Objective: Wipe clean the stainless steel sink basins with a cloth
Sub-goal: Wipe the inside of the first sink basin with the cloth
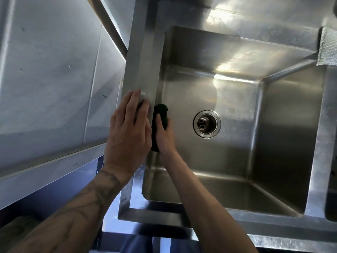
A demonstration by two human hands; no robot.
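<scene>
A deep stainless steel sink basin [235, 99] fills the middle of the head view, with a round drain [207, 123] in its floor. My right hand [165, 135] is inside the basin and presses a dark green cloth [160, 114] against the left inner wall, thumb curled over it. My left hand [127, 128] lies flat on the basin's left rim [142, 66], fingers straight, with a small pale object under the fingertips that I cannot identify.
A grey steel wall panel [51, 70] stands left of the sink. A second basin [331, 207] begins at the right edge. A pale cloth or paper towel [328, 46] hangs over the divider at the upper right. The steel backsplash [255, 13] runs along the top.
</scene>
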